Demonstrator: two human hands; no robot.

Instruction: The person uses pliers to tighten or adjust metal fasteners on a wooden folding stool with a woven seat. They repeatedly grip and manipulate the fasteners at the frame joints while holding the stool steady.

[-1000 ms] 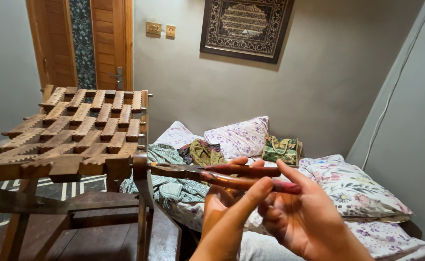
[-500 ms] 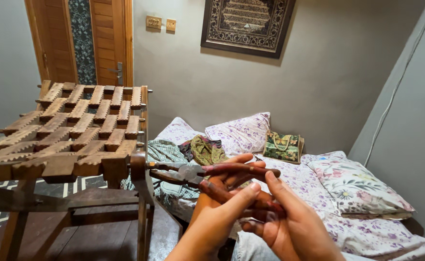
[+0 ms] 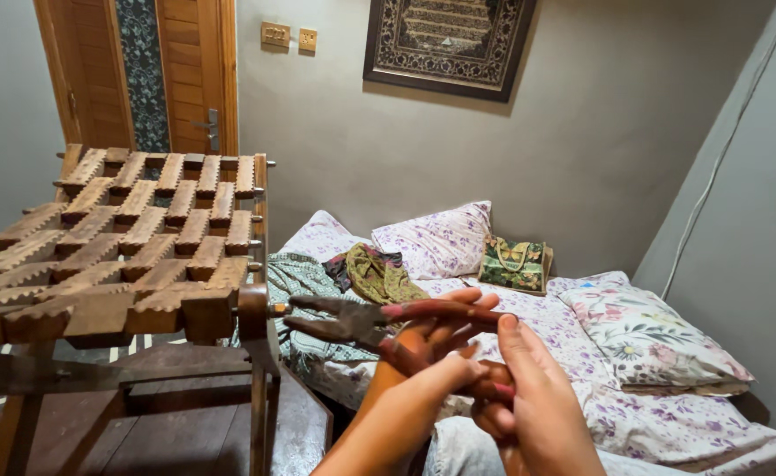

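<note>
Both hands at six o'clock, left hand (image 3: 423,375) and right hand (image 3: 520,397) wrapped around the red handles of old pliers (image 3: 353,319), pliers' open nose at nine o'clock, touching a metal pin on the wooden frame (image 3: 141,238), bed (image 3: 600,353) behind

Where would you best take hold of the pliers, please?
By the red handles, from the right, as both hands do: the pliers lie level, jaws open toward the pin on the wooden frame, so the handles are the free end.
</note>
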